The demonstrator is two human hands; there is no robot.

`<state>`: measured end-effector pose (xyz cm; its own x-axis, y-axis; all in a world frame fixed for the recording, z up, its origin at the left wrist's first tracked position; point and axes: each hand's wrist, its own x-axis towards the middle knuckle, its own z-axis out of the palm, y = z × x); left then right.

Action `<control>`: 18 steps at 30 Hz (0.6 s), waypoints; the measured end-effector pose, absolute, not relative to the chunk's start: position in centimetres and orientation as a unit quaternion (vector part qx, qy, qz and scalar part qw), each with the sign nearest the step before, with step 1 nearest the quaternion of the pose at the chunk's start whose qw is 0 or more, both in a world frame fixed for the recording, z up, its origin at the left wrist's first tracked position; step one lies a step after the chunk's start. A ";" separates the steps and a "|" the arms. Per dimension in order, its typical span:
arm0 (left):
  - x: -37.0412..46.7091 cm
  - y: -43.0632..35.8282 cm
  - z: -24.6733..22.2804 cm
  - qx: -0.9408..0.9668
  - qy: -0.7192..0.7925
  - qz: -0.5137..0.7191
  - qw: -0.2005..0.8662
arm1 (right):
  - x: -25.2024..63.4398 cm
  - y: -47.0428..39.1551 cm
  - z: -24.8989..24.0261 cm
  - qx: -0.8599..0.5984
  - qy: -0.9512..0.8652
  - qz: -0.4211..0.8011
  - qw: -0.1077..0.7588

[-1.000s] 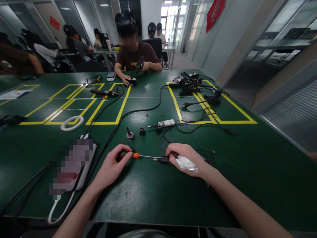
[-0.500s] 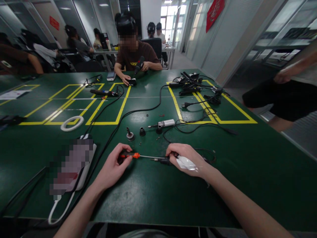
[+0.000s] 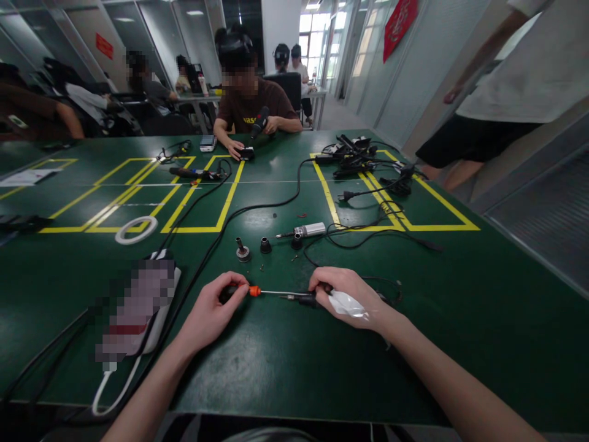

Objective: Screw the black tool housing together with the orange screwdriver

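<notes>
My left hand (image 3: 221, 307) is closed around the handle of a screwdriver (image 3: 256, 291), its collar orange and its thin shaft pointing right. The shaft's far end reaches the fingers of my right hand (image 3: 343, 294), where its tip is hidden. Those fingers are wrapped on a black tool with a slim metal tip (image 3: 304, 299), which lies low over the table and points left. A clear piece of plastic or tape (image 3: 348, 304) clings to the back of my right hand. Small screws (image 3: 262, 267) lie just beyond my hands.
Behind the hands stand black nozzles (image 3: 265, 245), a metal-based fitting (image 3: 242, 252) and a silver cylinder tool (image 3: 310, 230). A phone (image 3: 147, 294) lies on a white power strip at left, near a tape roll (image 3: 137, 229). Cables (image 3: 257, 205) cross the table. A co-worker (image 3: 257, 104) sits opposite.
The fingers of my left hand have slid slightly right along the screwdriver handle, covering more of it. My right hand stays put. A person at the right has walked further into view.
</notes>
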<state>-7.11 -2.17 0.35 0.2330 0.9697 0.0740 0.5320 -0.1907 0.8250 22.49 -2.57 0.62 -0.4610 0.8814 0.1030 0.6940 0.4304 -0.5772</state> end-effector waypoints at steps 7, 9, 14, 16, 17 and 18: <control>-7.1 -2.0 -0.1 0.733 0.510 0.326 0.310 | 22.4 -2.6 0.8 -0.486 -0.818 0.235 0.198; -7.1 -2.1 -0.1 0.734 0.512 0.321 0.311 | 22.4 -2.6 1.0 -0.489 -0.817 0.237 0.192; -7.0 -2.4 0.2 0.728 0.508 0.333 0.317 | 22.3 -2.6 1.3 -0.492 -0.817 0.239 0.184; -7.0 -2.4 0.4 0.722 0.508 0.343 0.322 | 22.3 -2.6 1.2 -0.492 -0.817 0.238 0.184; -7.0 -2.4 0.5 0.718 0.508 0.343 0.328 | 22.3 -2.6 1.2 -0.491 -0.817 0.238 0.186; -7.0 -2.4 0.6 0.713 0.510 0.342 0.338 | 22.4 -2.6 1.1 -0.490 -0.818 0.237 0.188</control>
<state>-7.04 -2.44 0.55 0.2465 0.9586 0.1425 0.4962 -0.2511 0.8311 22.37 -2.64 1.07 -0.4496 0.8900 0.0763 0.7116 0.4085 -0.5717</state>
